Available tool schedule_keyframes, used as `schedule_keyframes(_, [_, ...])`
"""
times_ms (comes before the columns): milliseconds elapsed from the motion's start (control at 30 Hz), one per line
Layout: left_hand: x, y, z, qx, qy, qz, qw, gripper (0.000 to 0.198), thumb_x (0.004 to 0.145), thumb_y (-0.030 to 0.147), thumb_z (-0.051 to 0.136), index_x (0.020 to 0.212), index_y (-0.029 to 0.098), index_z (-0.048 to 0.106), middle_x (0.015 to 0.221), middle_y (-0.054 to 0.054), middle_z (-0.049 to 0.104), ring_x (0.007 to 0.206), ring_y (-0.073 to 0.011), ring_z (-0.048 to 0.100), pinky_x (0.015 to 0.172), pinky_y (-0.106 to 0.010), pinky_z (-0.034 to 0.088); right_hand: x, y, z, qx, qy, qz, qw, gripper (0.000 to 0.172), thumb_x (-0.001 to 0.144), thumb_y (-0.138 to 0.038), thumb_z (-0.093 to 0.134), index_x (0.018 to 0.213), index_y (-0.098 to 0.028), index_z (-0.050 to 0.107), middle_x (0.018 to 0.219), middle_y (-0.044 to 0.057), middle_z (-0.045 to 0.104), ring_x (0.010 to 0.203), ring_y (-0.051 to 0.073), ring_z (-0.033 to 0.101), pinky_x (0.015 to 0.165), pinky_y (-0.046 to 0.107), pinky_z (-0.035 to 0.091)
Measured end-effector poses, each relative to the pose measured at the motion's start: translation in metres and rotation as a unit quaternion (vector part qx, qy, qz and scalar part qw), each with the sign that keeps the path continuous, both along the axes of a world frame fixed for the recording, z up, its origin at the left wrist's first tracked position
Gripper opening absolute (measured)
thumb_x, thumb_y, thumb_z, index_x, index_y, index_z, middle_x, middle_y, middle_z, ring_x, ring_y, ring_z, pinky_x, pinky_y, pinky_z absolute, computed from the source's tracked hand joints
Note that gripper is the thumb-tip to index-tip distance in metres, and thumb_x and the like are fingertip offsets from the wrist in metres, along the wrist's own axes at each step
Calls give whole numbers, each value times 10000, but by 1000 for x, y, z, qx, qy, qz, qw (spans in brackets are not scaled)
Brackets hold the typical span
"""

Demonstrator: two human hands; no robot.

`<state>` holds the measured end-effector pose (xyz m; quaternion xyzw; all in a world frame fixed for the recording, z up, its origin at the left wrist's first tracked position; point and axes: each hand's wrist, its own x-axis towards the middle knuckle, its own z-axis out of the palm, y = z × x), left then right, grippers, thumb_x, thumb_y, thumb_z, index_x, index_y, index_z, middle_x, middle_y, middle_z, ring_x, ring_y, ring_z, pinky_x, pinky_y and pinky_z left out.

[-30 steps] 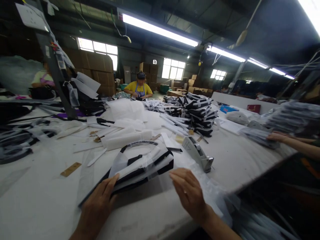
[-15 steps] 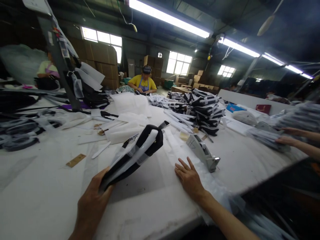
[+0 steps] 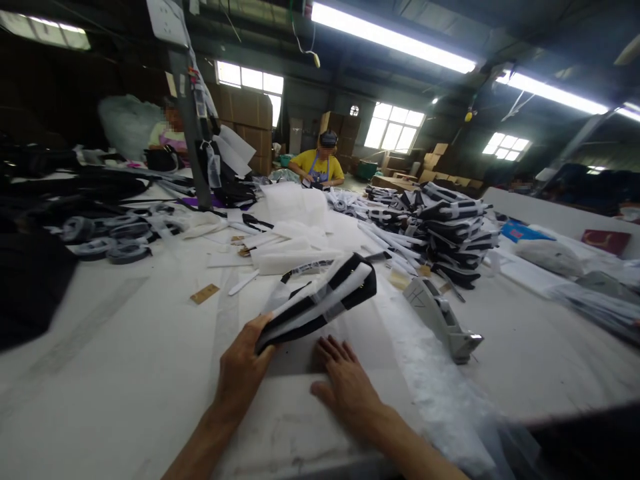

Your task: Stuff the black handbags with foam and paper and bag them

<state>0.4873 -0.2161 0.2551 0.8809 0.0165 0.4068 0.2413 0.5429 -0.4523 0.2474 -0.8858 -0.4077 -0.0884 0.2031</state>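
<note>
My left hand (image 3: 245, 363) grips one end of a black bag (image 3: 347, 293) that has white padding along its side and clear bands around it. The bag is held on edge and tilted, its far end pointing up and right. A wrapped handle (image 3: 313, 267) shows behind it. Below the bag, my right hand (image 3: 345, 380) lies palm down, fingers spread, on a thin translucent sheet (image 3: 383, 347) on the table. It holds nothing. A grey tape dispenser (image 3: 443, 320) stands to the right of this hand.
White foam sheets (image 3: 295, 207) lie behind the bag. A stack of padded black bags (image 3: 453, 223) stands at the back right. Wrapped rolls (image 3: 127, 240) and a dark bag (image 3: 30, 280) are on the left. A co-worker in yellow (image 3: 320, 167) sits across the table (image 3: 165, 373).
My right hand has moved left across the sheet, closer to the bag and my left hand. The view has swung left, and a neighbour's hands at the right edge are out of sight.
</note>
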Motion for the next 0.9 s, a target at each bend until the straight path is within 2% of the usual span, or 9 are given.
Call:
schedule_keyframes(67, [2,-6,-2,41,-13,-17,999,378,919,203,501,1297,210,504,1199,-65,672,1088,-212,656,951,-352,547,-6,3,1,-17,-18,41,999,484,866,-355,678,1299,-159,588,1368,140,586,1300,323,506,1102,542,376])
schedule_keyframes(133, [2,-16,-4,95,-23,-35,995,387,917,138,464,1299,181,511,1187,-78,676,1098,-206,646,941,-343,549,-19,5,12,23,-63,113,991,363,889,-258,639,1241,-173,610,1263,109,662,1209,279,579,1057,488,425])
schedule_keyframes(267, [-4,-39,-11,202,-38,-76,976,357,961,109,365,1248,166,570,1154,-76,686,1073,-206,641,898,-331,558,-32,5,60,138,-119,262,948,227,906,-109,563,1108,-177,641,998,57,741,959,182,667,848,338,505])
schedule_keyframes(333, [-8,-48,-13,239,-43,-81,967,355,986,120,327,1205,167,602,1134,-68,690,1043,-208,645,877,-336,561,-14,6,85,172,-98,216,956,179,923,-124,548,1035,-191,670,943,55,735,901,181,669,810,327,502])
schedule_keyframes(433, [-11,-54,-15,263,-38,-66,962,378,998,115,291,1158,167,630,1114,-61,687,1018,-204,642,856,-336,561,46,16,104,163,-15,62,985,128,925,-230,584,894,-219,709,874,38,729,848,186,671,803,312,503])
schedule_keyframes(567, [-10,-56,-19,273,-45,-47,960,388,1000,113,287,1137,169,646,1106,-57,676,1023,-209,625,873,-349,547,136,50,96,-42,157,-113,980,90,848,-255,662,841,-210,740,844,27,741,842,188,684,780,271,500])
schedule_keyframes(633, [-9,-57,-22,272,-42,-41,960,378,1004,128,299,1152,174,643,1129,-55,665,1056,-213,608,902,-354,532,165,71,85,-102,201,-140,964,93,772,-260,739,730,-178,732,694,46,718,743,205,688,696,270,509])
schedule_keyframes(733, [-10,-58,-26,267,-40,-35,962,394,1015,151,279,1166,179,641,1146,-55,653,1087,-211,587,932,-352,512,184,98,71,-143,251,-148,946,276,732,-386,781,610,-157,688,534,56,650,582,209,661,570,271,501])
schedule_keyframes(900, [-10,-57,-28,261,-39,-35,964,407,1015,155,276,1167,190,652,1150,-52,650,1107,-202,565,948,-342,500,179,114,70,-123,239,-127,955,222,810,-391,689,801,-171,716,781,83,724,795,227,682,650,266,485])
